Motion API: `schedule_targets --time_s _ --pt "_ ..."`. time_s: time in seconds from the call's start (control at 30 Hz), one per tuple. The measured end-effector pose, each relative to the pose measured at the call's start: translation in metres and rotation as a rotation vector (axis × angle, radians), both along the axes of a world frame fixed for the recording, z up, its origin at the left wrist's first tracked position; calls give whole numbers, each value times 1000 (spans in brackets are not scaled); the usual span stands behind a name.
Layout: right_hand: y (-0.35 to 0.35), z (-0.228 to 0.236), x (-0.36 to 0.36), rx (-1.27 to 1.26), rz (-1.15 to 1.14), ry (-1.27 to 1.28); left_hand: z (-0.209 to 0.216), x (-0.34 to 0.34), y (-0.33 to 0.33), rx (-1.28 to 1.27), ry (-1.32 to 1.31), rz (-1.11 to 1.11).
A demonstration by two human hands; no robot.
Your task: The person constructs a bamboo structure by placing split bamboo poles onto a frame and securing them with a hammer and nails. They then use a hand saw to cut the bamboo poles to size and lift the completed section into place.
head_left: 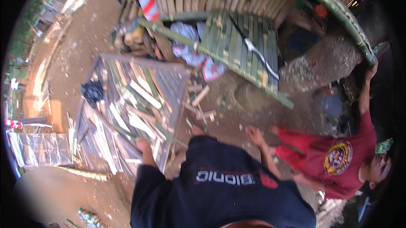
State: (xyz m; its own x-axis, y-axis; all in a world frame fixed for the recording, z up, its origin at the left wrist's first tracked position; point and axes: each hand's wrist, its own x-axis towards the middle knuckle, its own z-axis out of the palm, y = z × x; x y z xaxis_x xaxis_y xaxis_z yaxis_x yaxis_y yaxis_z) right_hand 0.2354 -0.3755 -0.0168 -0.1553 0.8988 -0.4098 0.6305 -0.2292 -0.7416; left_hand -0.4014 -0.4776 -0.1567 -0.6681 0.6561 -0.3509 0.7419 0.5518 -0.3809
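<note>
My left hand [144,145] reaches over the low wooden frame, its fingers closed at the end of a green bamboo strip [122,131]. Under it, inside the slatted frame [182,78], lie many split bamboo pieces [146,94], pale and green, pointing different ways. Over the dirt to the right hangs my right hand [255,136], small and slightly blurred; nothing shows in its loosely parted fingers. A long white-and-black blade-like object [256,52] lies across the green bamboo slat platform [215,29], beyond both hands.
A person in a red shirt [351,156] at my right grips a thick bamboo pole [334,10] overhead. A black plastic bag [92,92] sits on the frame's left side. Cloth [186,46] and stacked logs [133,38] lie behind. Offcuts [201,97] litter the dirt.
</note>
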Motion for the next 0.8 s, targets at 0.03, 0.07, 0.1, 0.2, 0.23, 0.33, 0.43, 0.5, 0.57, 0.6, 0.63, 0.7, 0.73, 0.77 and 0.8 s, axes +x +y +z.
schedule_targets --time_s 0.03,0.07,0.1,0.2,0.23,0.33,0.43,0.5,0.57,0.6,0.63,0.7,0.73,0.77,0.8 --pt "-20 -2 2 19 -31 -1 0 -18 -9 53 58 -67" --pt "-44 -15 7 21 -106 -36 12 -2 1 466 -335 540" --pt "-64 -29 13 -2 -180 -66 44 24 18 1053 -485 1106" --pt "-80 -14 -5 -145 -211 23 133 82 15 1179 -389 838" --pt "-73 -10 -10 -115 -155 42 134 88 7 1233 -362 698" --pt "-49 17 -35 -63 -71 111 167 130 14 1329 -1002 364" --pt "-9 117 -81 172 -7 81 245 178 41 613 -1362 299" --pt "12 169 -109 461 58 -73 256 192 54 307 -1431 -39" --pt "27 196 -132 901 150 -265 276 199 71 49 -1543 -285" --pt "31 199 -131 860 248 -273 290 200 86 -53 -1597 -381" --pt "36 200 -128 817 345 -277 305 200 102 -159 -1644 -477" --pt "46 195 -123 443 536 -110 327 191 134 -282 -1666 -623" --pt "54 188 -119 115 620 69 334 182 150 -291 -1646 -667" --pt "62 184 -119 -215 692 250 343 173 167 -298 -1626 -710" --pt "61 192 -124 -275 623 308 355 169 185 -331 -1640 -670"
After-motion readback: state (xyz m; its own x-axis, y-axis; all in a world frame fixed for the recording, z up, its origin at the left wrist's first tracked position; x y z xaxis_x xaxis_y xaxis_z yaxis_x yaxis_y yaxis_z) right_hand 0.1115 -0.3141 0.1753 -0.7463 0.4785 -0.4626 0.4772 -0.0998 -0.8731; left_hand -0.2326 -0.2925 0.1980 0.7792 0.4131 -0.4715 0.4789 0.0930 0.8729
